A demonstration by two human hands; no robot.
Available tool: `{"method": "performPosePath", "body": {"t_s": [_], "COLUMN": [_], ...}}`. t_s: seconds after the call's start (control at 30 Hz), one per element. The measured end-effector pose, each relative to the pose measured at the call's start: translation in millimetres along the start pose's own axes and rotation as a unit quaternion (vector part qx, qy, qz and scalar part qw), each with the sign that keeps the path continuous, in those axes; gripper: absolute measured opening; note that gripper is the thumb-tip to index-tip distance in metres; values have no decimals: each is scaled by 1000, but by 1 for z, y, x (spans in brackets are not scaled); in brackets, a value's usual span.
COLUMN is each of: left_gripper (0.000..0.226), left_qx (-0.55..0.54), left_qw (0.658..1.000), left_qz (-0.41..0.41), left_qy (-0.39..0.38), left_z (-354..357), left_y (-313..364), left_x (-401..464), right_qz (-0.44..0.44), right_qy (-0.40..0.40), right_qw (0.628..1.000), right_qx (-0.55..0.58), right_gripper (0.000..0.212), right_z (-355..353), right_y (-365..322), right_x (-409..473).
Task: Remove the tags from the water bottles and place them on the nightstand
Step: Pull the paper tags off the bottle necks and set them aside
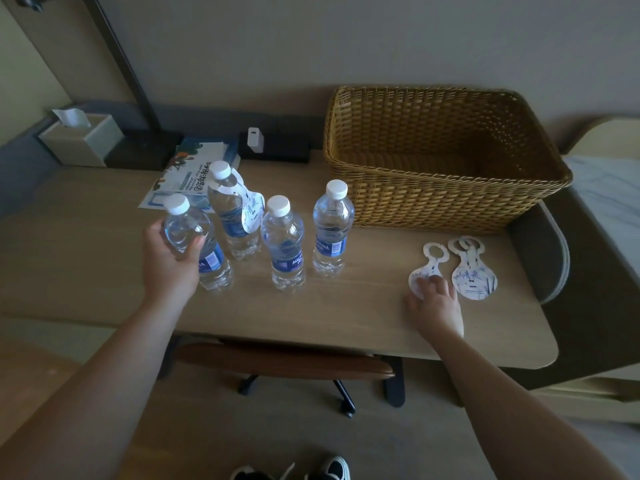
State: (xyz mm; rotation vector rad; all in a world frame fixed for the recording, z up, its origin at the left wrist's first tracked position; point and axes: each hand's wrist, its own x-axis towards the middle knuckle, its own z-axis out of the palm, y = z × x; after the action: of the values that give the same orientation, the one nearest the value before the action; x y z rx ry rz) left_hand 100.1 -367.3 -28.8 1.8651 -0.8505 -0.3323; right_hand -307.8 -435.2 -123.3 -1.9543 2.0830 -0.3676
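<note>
Shoes at 6 o'clock on wood floor, chair tucked under the table. Table is pale wood w/ rounded corner. Right hand at 4 o'clock, fingers resting on a tag lying flat; can't tell if pinching. Stacked tags just beside it, toward 3. Left hand at 9 o'clock wraps around a tilted bottle, no tag on it. Two bare bottles stand upright mid-table. Tagged bottle behind, tag still on neck. Wicker basket at 1 o'clock. Leaflets, tissue box at 10–11 o'clock by the wall.
</note>
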Motion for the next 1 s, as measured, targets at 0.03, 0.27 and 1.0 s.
{"method": "performPosePath", "body": {"t_s": [0.03,0.27,1.0], "left_gripper": [53,54,55], "left_qx": [1,7,-32], "left_qw": [1000,1000,989], "left_qz": [0,-2,57], "left_qy": [0,-6,-135], "left_z": [0,-1,-28], "left_y": [0,-3,12], "left_x": [0,1,21], "right_qz": [0,-10,-263], "right_qy": [-7,-66,145], "right_qw": [1000,996,932], "right_qx": [-9,-65,203], "right_gripper": [51,63,29], "right_z": [1,7,-109], "right_y": [-1,0,-249], "right_x": [0,8,-35]}}
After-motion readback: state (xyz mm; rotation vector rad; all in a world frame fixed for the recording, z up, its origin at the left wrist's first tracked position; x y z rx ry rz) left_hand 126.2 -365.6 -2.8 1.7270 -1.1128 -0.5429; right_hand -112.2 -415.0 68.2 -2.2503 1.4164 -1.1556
